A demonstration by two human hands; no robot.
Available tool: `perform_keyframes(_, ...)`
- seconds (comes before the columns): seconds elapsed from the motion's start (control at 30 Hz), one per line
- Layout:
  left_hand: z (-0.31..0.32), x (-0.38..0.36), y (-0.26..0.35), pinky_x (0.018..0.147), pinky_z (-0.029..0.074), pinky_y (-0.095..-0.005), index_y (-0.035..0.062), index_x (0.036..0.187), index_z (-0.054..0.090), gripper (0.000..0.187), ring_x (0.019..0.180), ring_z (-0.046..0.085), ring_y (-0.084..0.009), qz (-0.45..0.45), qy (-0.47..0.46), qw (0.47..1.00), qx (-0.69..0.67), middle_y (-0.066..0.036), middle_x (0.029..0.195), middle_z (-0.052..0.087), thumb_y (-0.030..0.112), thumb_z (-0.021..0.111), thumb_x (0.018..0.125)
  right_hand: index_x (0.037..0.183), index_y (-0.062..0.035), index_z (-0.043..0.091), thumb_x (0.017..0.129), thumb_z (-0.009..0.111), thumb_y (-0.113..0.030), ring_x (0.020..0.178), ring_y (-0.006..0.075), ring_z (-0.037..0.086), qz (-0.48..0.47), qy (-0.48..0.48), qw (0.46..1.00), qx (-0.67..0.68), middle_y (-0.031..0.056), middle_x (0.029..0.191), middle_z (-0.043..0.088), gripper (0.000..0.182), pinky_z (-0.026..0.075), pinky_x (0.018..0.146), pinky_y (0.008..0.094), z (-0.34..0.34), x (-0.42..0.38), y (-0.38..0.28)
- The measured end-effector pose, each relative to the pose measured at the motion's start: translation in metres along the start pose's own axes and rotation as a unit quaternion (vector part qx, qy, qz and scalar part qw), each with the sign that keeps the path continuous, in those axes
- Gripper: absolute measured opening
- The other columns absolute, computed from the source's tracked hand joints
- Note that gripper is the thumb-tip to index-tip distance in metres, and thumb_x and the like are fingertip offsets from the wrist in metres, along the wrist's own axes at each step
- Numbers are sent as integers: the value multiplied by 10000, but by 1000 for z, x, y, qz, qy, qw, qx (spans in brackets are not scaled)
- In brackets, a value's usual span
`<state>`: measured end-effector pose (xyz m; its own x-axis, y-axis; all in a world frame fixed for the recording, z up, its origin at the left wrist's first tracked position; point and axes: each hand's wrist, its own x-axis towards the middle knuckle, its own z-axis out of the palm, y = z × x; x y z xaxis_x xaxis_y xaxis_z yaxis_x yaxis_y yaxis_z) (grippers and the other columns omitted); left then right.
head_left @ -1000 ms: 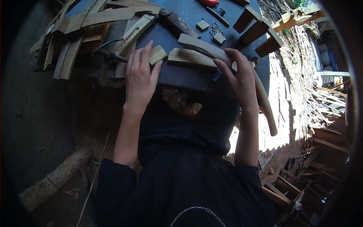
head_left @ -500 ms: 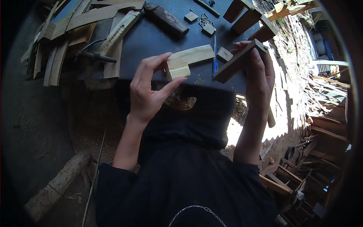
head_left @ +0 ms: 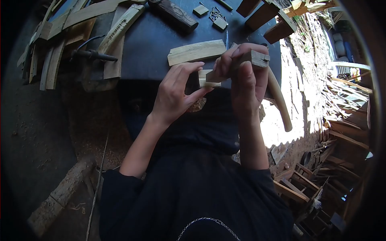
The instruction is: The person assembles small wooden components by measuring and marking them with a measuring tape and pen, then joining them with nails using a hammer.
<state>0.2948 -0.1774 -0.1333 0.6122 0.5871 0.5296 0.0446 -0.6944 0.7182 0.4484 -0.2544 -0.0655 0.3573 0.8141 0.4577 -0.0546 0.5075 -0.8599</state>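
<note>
My left hand (head_left: pixel 173 90) grips a small pale wooden block (head_left: pixel 209 77) between thumb and fingers, just over the table's near edge. My right hand (head_left: pixel 247 74) is wrapped round a short, darker wooden bar (head_left: pixel 260 59). One end of that bar points left and overlaps the small block in this view. Just beyond both hands, a longer pale wooden piece (head_left: pixel 197 52) lies on the dark tabletop (head_left: pixel 148 50). A blue pen (head_left: pixel 226 39) lies near its right end, partly hidden by my right hand.
A curved wooden handle (head_left: pixel 280 100) juts past the table's right edge. Small nails (head_left: pixel 217 15), a square wood chip (head_left: pixel 220 23) and a dark carved wood piece (head_left: pixel 173 15) lie farther back. Wooden strips (head_left: pixel 58 60) and a clamp (head_left: pixel 94 55) crowd the left side.
My right hand has moved left with the wooden bar, bringing its end to the small block. My left hand has shifted slightly right with the block, away from the longer pale piece.
</note>
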Motion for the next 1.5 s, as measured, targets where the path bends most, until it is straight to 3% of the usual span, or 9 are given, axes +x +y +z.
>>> perform_keyframes(0.1, 1, -1, -1, 940, 560, -457, 63, 1302, 609, 596, 1085, 694, -349, 2, 1, 1000, 0, -126, 1149, 696, 192, 902, 799, 1263, -34, 478, 1087, 636, -199, 887, 102, 580, 21, 17, 998, -64, 55, 1010, 608, 288, 499, 804, 260, 2, -9, 11)
perform_keyframes(0.27, 0, 0, -1, 937, 561, -457, 59, 1294, 614, 581, 1084, 692, -348, -3, -6, 1000, -3, -127, 1148, 694, 168, 895, 798, 1263, -29, 467, 1066, 665, -137, 842, 78, 589, -16, 3, 1000, 1, 70, 1026, 615, 299, 494, 716, 222, 1, -3, 8)
perform_keyframes(0.6, -1, 2, -1, 942, 561, -455, 52, 1287, 619, 569, 1106, 691, -355, -4, -11, 1000, -5, -140, 1182, 699, 161, 893, 801, 1272, -48, 473, 1029, 676, -91, 840, 106, 599, 60, 32, 997, 28, 71, 1031, 612, 320, 498, 747, 246, -6, -6, 14)
perform_keyframes(0.77, -4, 5, 3, 953, 562, -455, 42, 1294, 618, 560, 1106, 692, -362, 1, -10, 1000, 1, -154, 1180, 701, 163, 887, 817, 1196, -10, 632, 962, 714, -106, 978, 187, 628, -36, 1, 937, -346, 84, 1113, 615, 267, 499, 909, 324, -28, -2, -8)
perform_keyframes(0.83, -6, 4, 5, 992, 559, -449, 43, 1310, 625, 558, 1151, 689, -361, -16, -17, 1000, 12, -160, 1213, 708, 155, 883, 828, 1158, -6, 660, 966, 722, -121, 976, 182, 632, -8, 35, 921, -389, 75, 1111, 630, 232, 501, 909, 311, -33, -8, -21)
perform_keyframes(0.9, -5, 3, 7, 1018, 552, -442, 47, 1312, 641, 563, 1183, 686, -354, -19, -13, 1000, 19, -154, 1235, 715, 138, 893, 816, 1187, -10, 648, 965, 751, -155, 953, 170, 634, 123, 144, 937, -294, 68, 1098, 655, 284, 498, 919, 299, -34, -14, -39)
perform_keyframes(1.07, -5, 3, 8, 1037, 542, -445, 25, 1317, 653, 527, 1208, 679, -347, -2, -3, 998, 66, -143, 1273, 721, 144, 867, 850, 1190, -27, 600, 1001, 735, -230, 789, 116, 649, 167, 255, 911, -277, 65, 938, 690, 308, 480, 650, 260, -53, -12, -42)
perform_keyframes(1.33, -12, -1, 7, 1035, 532, -436, 28, 1317, 685, 474, 1197, 674, -323, -4, -3, 994, 108, -127, 1290, 718, 133, 833, 879, 1218, -32, 542, 1007, 735, -198, 896, 137, 711, 205, 202, 937, -196, 98, 1013, 741, 331, 493, 705, 261, -43, 18, -29)
perform_keyframes(1.5, -17, 2, 6, 1031, 532, -435, 36, 1313, 690, 469, 1184, 676, -320, -4, -3, 996, 90, -120, 1292, 716, 138, 831, 877, 1301, -23, 557, 996, 743, -209, 1023, 195, 686, 198, 155, 934, -255, 130, 1162, 711, 402, 517, 874, 318, -42, 20, -16)
